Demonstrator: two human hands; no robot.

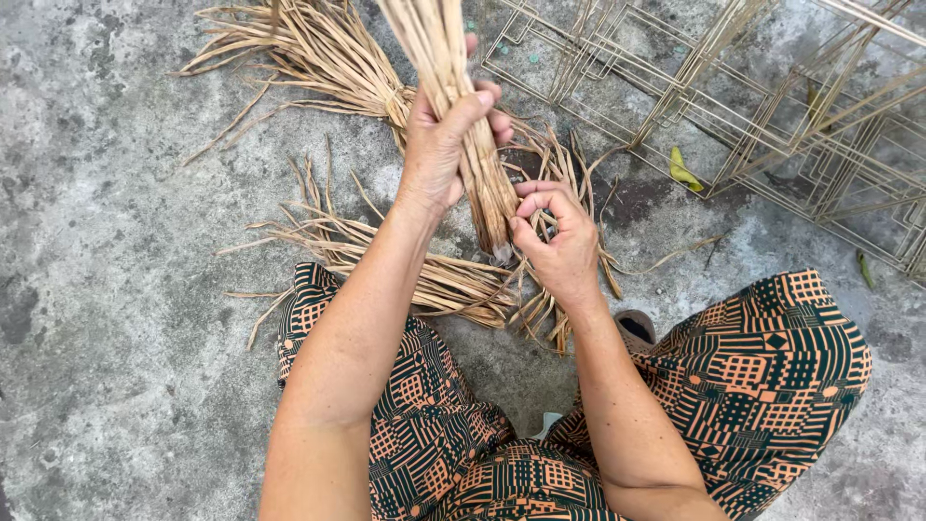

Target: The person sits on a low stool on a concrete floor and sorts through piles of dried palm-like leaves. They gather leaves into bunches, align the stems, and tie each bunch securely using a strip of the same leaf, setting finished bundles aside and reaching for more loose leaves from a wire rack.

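Left hand (439,145) was clamped round an upright bundle of tan dried reed strips (453,87); bundle's cut end hung at 5 o'clock. Right hand (558,241) pinched loose strands there.

Left hand (439,145) gripping dried reed bundle (463,116), right hand (557,241) at its lower end.

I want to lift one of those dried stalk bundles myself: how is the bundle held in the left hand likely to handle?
The bundle probably feels light: the left hand alone holds it up. It looks fairly stiff, since the stalks stand straight above the grip. Loose strands may slip out, as the right hand fingers the bottom ends and stray stalks lie scattered on the concrete floor.
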